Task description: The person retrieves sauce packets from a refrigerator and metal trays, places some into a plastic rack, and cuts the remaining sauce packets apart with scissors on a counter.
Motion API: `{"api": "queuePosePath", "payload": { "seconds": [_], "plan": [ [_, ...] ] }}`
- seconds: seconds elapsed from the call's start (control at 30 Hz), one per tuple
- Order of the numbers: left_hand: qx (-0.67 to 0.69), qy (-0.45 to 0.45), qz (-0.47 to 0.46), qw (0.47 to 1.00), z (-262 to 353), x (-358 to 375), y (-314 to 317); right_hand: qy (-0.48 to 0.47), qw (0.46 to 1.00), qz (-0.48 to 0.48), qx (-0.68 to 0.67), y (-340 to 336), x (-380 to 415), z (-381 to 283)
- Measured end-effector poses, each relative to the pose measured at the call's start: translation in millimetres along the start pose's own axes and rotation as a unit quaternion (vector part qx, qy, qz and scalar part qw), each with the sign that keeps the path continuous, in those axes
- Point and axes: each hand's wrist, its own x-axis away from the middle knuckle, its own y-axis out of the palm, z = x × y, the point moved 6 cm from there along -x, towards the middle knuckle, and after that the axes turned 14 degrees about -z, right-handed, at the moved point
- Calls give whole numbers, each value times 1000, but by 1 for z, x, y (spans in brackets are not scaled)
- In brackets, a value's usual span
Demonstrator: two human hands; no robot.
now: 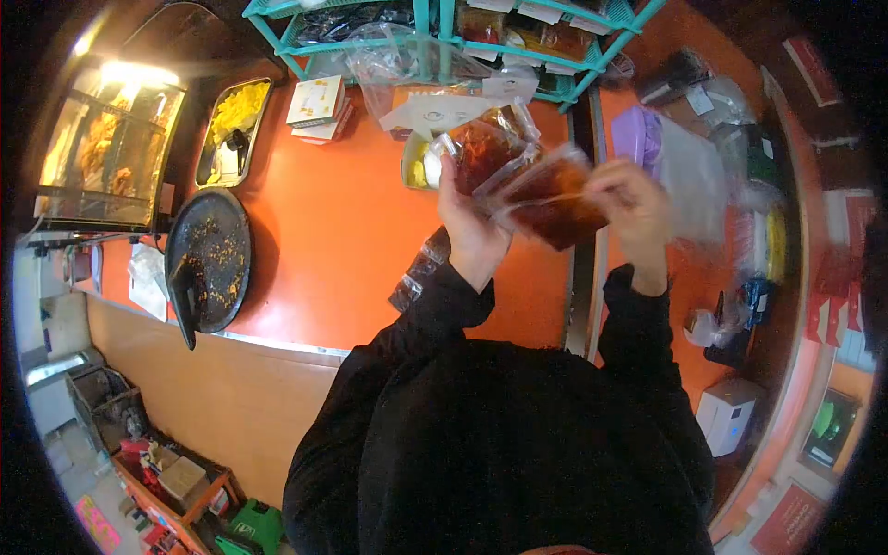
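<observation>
Two clear plastic sachets of dark red-brown sauce are up in front of me over the orange counter. My left hand (474, 229) is closed round the lower edge of the left sauce sachet (486, 153), its thumb pointing up. With fingers pinched, my right hand (634, 203) grips the edge of the right sauce sachet (560, 199), which is slightly blurred and overlaps the first. Just behind the sachets stands an open food box (413, 165) with something yellow and white inside, partly hidden. Below my left wrist lies a dark crinkled plastic packet (421, 268).
Left on the orange counter (324, 231) are a stone mortar with pestle (211, 264), a metal tray of yellow food (236, 116) and a lit display case (116, 148). Teal racks (435, 46) stand at the back. Plastic bags (689, 176) and a purple box (634, 134) lie right.
</observation>
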Motion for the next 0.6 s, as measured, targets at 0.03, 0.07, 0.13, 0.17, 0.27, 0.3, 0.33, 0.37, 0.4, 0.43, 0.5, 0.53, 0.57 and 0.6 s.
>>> {"api": "queuePosePath", "payload": {
  "seconds": [0.03,0.07,0.13,0.17,0.27,0.3,0.33,0.37,0.4,0.43,0.5,0.53,0.57,0.6],
  "plan": [
    [-1,16,-24,1000,3,-1,6,4,998,49,-34,-14,5,5],
    [-1,32,-49,998,4,-1,10,8,993,97,-68,-25,9,9],
    [6,23,-26,999,1,0,8,-12,975,119,-187,-31,11,16],
    [10,14,-5,1000,-1,1,5,-33,942,140,-304,-34,12,20],
    [-15,41,29,999,-5,0,-5,-6,973,74,-218,-9,4,18],
    [-15,39,29,999,-5,0,-8,-6,973,76,-218,-4,3,14],
    [3,24,9,1000,-7,-1,-6,34,972,69,-224,3,3,14],
    [20,9,-11,1000,-8,-2,-3,74,968,62,-230,8,3,15],
    [20,10,-10,1000,-7,0,-2,74,968,61,-230,5,6,16],
    [5,5,46,999,-5,4,0,25,946,51,-318,1,7,12],
    [-10,1,103,995,-4,8,-5,-21,914,39,-404,1,8,4],
    [14,-8,59,998,-7,4,-4,-55,903,45,-424,1,3,-12],
    [38,-18,12,999,-9,1,-1,-90,890,52,-443,2,-1,-23],
    [38,-18,12,999,-10,2,-2,-90,891,52,-442,7,-1,-18]
  ]
}}
